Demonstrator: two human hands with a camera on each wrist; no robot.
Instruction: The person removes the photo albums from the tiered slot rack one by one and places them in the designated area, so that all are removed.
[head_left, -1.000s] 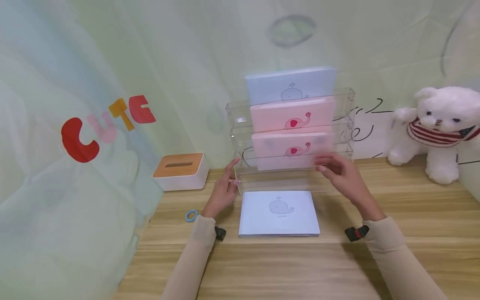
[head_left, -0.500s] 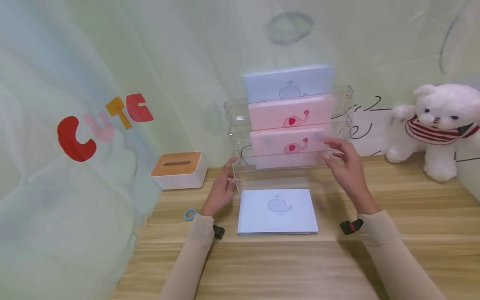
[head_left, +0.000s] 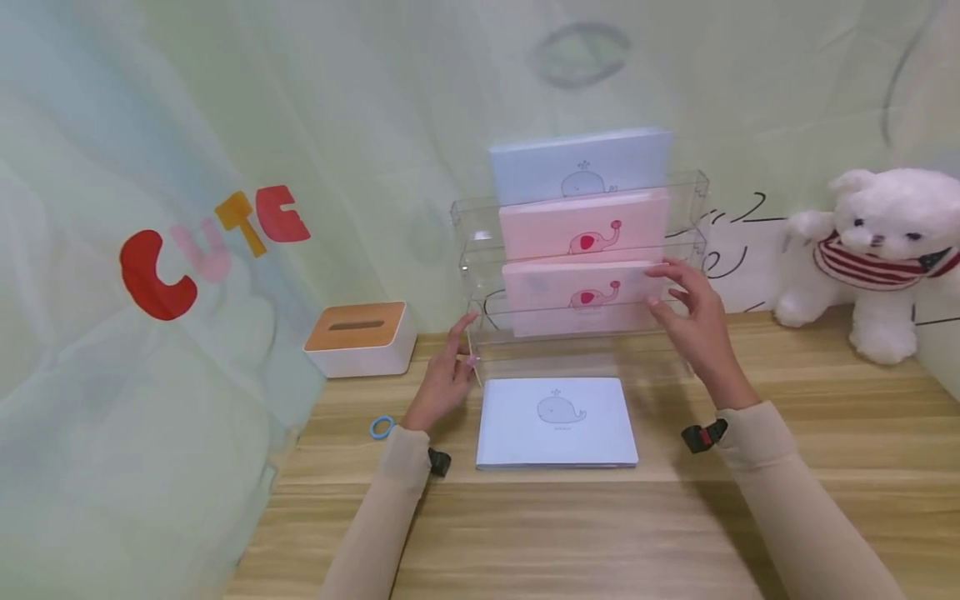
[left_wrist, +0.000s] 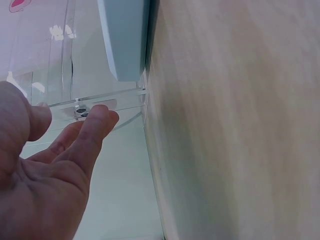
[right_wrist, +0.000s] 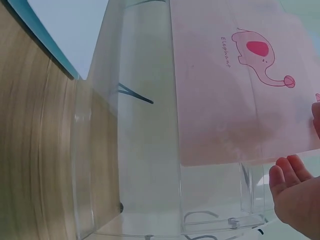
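Observation:
A clear tiered rack (head_left: 585, 348) stands on the desk with a blue whale booklet (head_left: 525, 171) on its top tier. Below are two pink elephant booklets, the middle one (head_left: 536, 229) and the lower one (head_left: 543, 283). My left hand (head_left: 442, 379) touches the rack's left side panel; in the left wrist view its fingers (left_wrist: 97, 125) lie extended against the clear panel. At the lower pink booklet's right edge is my right hand (head_left: 693, 321), fingers gently bent, index fingertip at the upper corner. Another whale booklet (head_left: 558, 437) lies flat on the desk before the rack.
On the left stand a white tissue box (head_left: 363, 362) with a wooden lid and, nearer, a blue ring (head_left: 382, 427). A white teddy bear (head_left: 885, 308) sits at the right on the wooden desk (head_left: 600, 533). A printed curtain hangs behind.
My right hand has moved from the lower right of the front pink booklet up to its upper right corner. My left hand stays at the rack's side, and the booklets have kept their places.

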